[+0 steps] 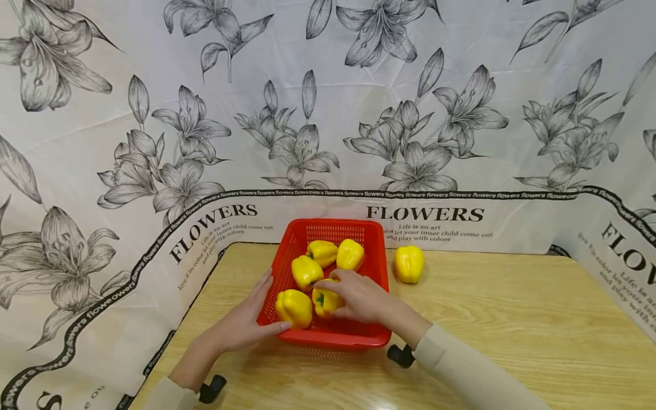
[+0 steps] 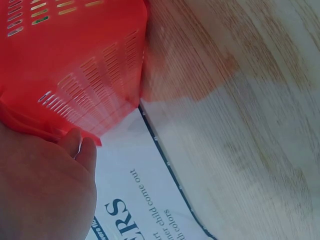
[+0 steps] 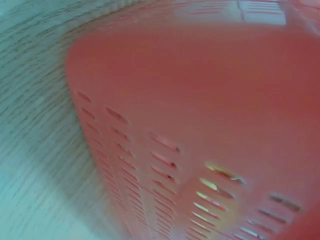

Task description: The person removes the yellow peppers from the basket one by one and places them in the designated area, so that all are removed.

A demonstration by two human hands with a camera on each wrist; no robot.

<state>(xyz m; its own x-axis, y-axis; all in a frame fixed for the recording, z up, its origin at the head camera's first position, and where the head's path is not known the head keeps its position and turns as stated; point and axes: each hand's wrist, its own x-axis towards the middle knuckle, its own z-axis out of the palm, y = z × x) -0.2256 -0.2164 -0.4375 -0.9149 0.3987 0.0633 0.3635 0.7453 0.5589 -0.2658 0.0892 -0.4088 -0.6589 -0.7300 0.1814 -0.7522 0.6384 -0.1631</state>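
A red perforated plastic basket (image 1: 340, 340) stands on the table with several yellow bell peppers inside. At its front left corner my left hand (image 1: 245, 324) grips the rim, thumb over the front edge and fingers along the left side. My right hand (image 1: 361, 296) reaches into the basket and holds a yellow bell pepper (image 1: 324, 302), green stem facing left. Left of it lies another bell pepper (image 1: 294, 309), close to my left thumb. The left wrist view shows the left fingers (image 2: 86, 152) at the rim. Only the basket's outer wall (image 3: 190, 90) appears in the right wrist view.
One yellow bell pepper (image 1: 409, 264) lies on the wooden table (image 1: 512, 319), right of the basket. A white flower-printed cloth (image 1: 328, 114) hangs behind and at both sides, with its lower border meeting the table's back edge.
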